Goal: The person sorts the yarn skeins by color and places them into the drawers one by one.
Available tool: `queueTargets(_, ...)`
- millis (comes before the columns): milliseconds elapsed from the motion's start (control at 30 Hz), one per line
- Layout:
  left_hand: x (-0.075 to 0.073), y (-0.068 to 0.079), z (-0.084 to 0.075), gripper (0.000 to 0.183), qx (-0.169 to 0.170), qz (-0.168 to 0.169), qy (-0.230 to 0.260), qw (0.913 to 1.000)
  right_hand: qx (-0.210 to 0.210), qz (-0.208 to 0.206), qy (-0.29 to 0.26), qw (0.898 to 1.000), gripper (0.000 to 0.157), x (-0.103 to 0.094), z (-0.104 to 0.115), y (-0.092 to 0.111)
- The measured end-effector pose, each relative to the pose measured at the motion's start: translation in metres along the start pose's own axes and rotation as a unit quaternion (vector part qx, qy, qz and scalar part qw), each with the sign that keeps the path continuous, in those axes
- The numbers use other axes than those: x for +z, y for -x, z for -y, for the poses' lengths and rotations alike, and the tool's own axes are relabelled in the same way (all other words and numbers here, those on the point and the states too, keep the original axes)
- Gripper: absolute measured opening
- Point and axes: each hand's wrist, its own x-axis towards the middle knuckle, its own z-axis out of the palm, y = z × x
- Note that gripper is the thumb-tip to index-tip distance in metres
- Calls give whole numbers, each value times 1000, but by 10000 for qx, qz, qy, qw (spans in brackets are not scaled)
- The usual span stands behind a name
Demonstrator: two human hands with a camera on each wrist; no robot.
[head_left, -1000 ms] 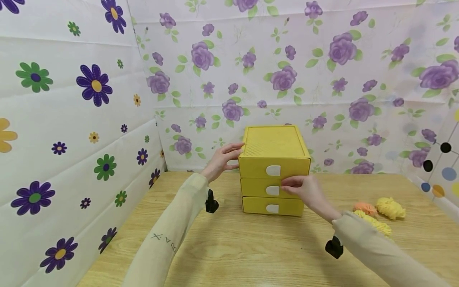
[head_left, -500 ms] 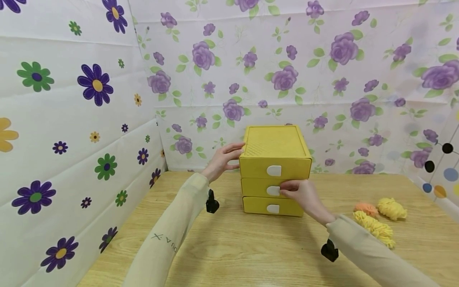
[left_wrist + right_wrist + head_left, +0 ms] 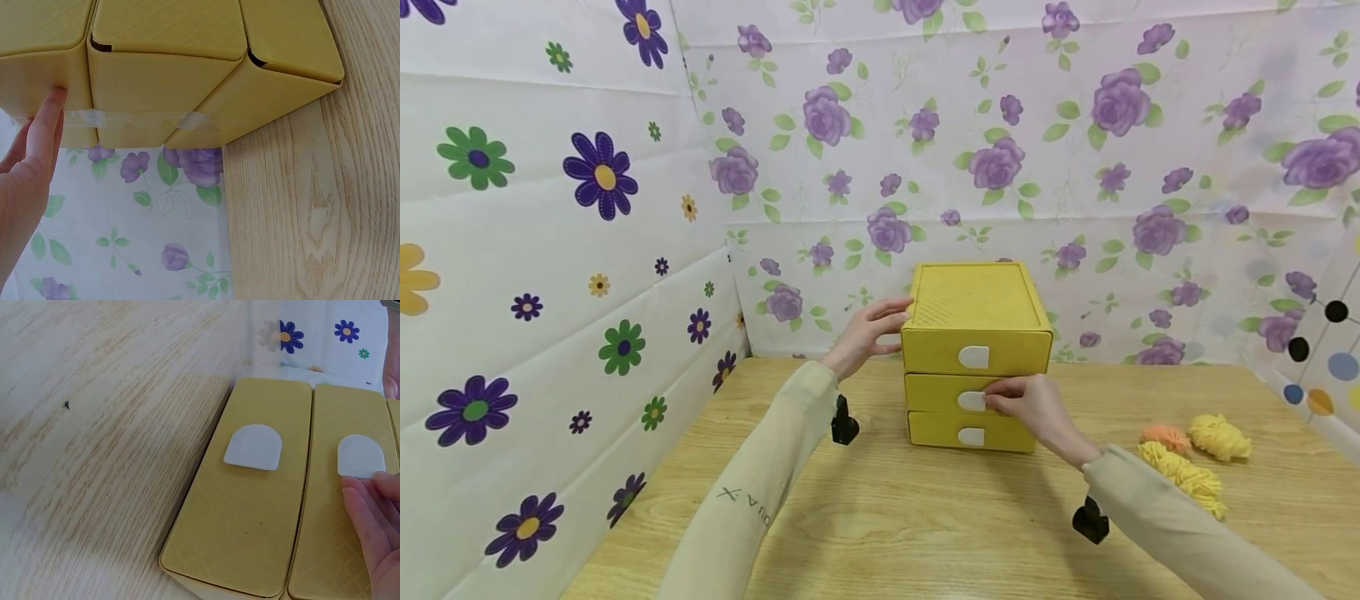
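Observation:
A yellow three-drawer cabinet (image 3: 977, 292) stands on the table, each drawer front bearing a white rounded handle. My right hand (image 3: 1037, 408) pinches the edge of the middle drawer's handle (image 3: 361, 455) between thumb and fingers, as the right wrist view shows up close. The top drawer (image 3: 928, 352) and bottom drawer (image 3: 932, 427) look closed. At the cabinet's left side, my left hand (image 3: 863, 337) touches the upper part with extended fingers; in the left wrist view a fingertip (image 3: 57, 97) rests against the side wall. Clear tape crosses that wall.
Two yellow yarn bundles (image 3: 1220, 437) and an orange yarn bundle (image 3: 1165, 437) lie on the wooden table (image 3: 895, 517) to the right. Behind the cabinet hangs a purple-rose cloth (image 3: 820, 267); a daisy-printed cloth (image 3: 542, 350) lines the left side.
My right hand has shifted slightly left onto the middle handle. The seam above the middle drawer looks a little more marked now. My left hand has stayed on the cabinet's side.

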Motion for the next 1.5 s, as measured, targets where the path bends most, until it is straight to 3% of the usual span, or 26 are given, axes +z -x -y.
queueTargets(400, 1, 1, -3, 38, -27, 47, 10, 10000, -96, 228, 54, 9997, 12, -3, 6, 12)
queueTargets(900, 1, 0, -2, 38, -22, 61, 86, 9999, -552, 493, 197, 9971, 11, -5, 16, 29)
queueTargets(1500, 3, 4, -7, 39, -22, 104, 102, 9999, -368, 610, 151, 9973, 12, -5, 25, 44)
